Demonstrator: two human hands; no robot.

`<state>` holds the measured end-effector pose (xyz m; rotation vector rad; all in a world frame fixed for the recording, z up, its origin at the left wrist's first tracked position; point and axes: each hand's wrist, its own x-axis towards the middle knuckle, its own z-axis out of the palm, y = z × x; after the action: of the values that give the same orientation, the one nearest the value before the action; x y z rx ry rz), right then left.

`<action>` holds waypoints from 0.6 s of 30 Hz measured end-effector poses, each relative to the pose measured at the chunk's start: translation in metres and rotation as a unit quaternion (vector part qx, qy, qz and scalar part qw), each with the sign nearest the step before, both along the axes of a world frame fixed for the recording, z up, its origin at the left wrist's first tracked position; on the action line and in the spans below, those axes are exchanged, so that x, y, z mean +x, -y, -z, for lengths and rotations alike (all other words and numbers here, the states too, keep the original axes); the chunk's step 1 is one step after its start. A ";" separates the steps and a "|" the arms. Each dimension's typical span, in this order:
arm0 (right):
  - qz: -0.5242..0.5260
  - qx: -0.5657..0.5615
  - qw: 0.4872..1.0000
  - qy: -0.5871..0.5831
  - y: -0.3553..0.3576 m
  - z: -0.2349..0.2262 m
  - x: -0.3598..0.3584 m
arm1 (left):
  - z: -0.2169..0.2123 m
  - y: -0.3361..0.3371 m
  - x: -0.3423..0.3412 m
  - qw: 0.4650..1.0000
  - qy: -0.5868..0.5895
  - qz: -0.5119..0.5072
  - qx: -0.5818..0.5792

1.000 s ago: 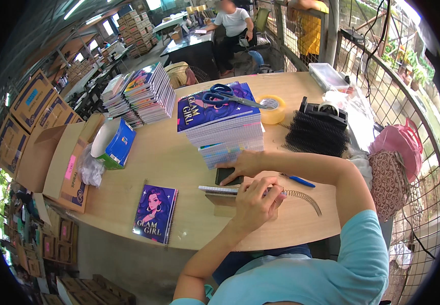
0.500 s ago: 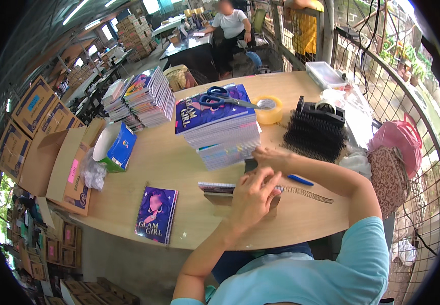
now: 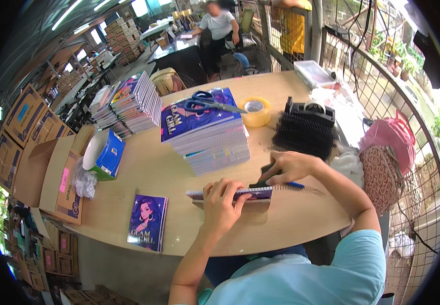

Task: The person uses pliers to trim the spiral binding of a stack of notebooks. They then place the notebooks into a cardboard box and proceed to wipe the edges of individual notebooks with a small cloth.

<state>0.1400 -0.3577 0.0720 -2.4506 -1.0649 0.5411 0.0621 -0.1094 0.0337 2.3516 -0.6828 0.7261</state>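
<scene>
While I watch from the head view, my left hand (image 3: 223, 203) clamps the notebook (image 3: 230, 195) on edge near the table (image 3: 301, 223) rim. Just right of the notebook, my right hand (image 3: 288, 166) pinches the spiral coil (image 3: 301, 189) where it trails out of the spine. If that left grip loosens, I judge the pages shift and the coil snags in the holes. Beyond the notebook stands the stack of notebooks (image 3: 209, 140) with scissors (image 3: 209, 103) on top; a careless elbow could topple it. Farther right lie black coils (image 3: 304, 134).
</scene>
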 end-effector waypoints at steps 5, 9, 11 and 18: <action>0.012 0.190 0.970 -0.150 0.000 0.020 0.018 | -0.003 0.005 -0.002 0.998 0.031 -0.055 0.012; 0.043 0.180 0.976 -0.115 0.002 0.018 0.028 | 0.009 -0.024 0.000 0.978 0.103 -0.169 -0.064; -0.017 0.144 0.984 -0.102 -0.004 0.020 0.022 | 0.035 -0.033 0.006 0.971 -0.030 -0.099 -0.214; 0.079 0.070 0.991 -0.086 0.005 0.004 0.023 | 0.032 -0.005 0.005 0.973 0.007 -0.109 -0.203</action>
<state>0.1627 -0.3632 0.0685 -2.2939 -0.8041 0.5942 0.0672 -0.1044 0.0020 2.0597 -0.2485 0.8850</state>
